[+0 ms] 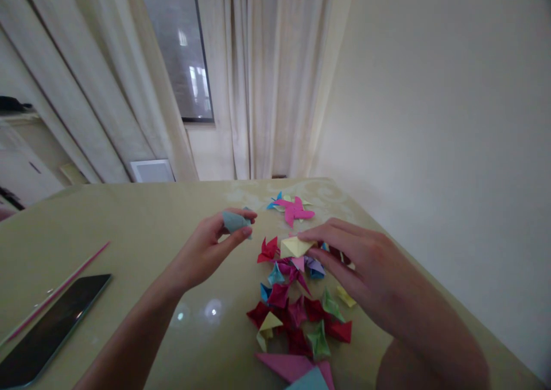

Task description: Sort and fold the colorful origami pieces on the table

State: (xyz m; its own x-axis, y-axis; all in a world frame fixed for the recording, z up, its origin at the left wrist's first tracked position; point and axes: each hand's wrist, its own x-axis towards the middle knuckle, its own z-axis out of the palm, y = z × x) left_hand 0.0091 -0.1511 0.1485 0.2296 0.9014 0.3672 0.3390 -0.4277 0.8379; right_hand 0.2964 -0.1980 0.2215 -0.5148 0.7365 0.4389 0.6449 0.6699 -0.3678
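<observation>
Between the fingers of my left hand [215, 249] is a pale blue folded paper piece [235, 222], raised over the table. My right hand [357, 252] pinches a pale yellow folded paper piece [294, 246] above a pile of small origami pieces. In that pile I see a red folded piece [267, 250], a magenta one [279, 295], a green one [318, 340] and a cream one [267, 327]. Part of the pile is hidden behind my right hand. Nearest me lie a larger pink folded paper [286, 367] and a light blue one [309, 380].
Paper pinwheels, a pink one [294, 210] on top, lie at the table's [142, 218] far side. On the left are a dark phone [55, 327] and a thin pink stick [64, 287]. A wall [439, 120] borders the right edge; curtains [279, 80] hang behind.
</observation>
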